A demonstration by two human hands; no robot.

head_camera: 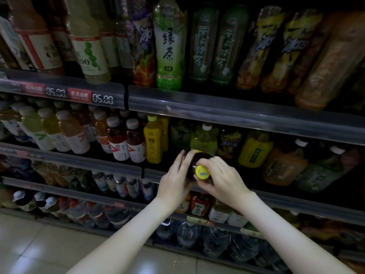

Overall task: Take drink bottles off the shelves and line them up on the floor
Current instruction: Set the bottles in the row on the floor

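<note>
Dark bottle [194, 162], closed with a yellow cap [202, 172], sits between your two grips at the front of the middle shelf [98, 165], tilted so that the cap faces you. Your right grip [223, 177] closes around the neck: the fingers curl round it just under the cap and the thumb lies below. Your left grip [175, 180] cups the body from the left, with the fingers laid along the side and lightly curved against it. The base is hidden behind your hands, so you cannot tell whether it touches the shelf.

Directly behind the bottle stands a green bottle [204, 140] with a white cap. To its left stands a yellow bottle [153, 142], and beyond that a row of red-brown bottles [127, 141] with white caps. To the right lie larger yellow and orange bottles, dim and hard to read.

The shelf above carries tall tea bottles, among them a bright green one [169, 46]. Two price tags [102, 98] on its left rail read 05.00. Large clear water jugs [213, 240] fill the lowest level. Pale floor tiles [29, 244] show at the lower left.
</note>
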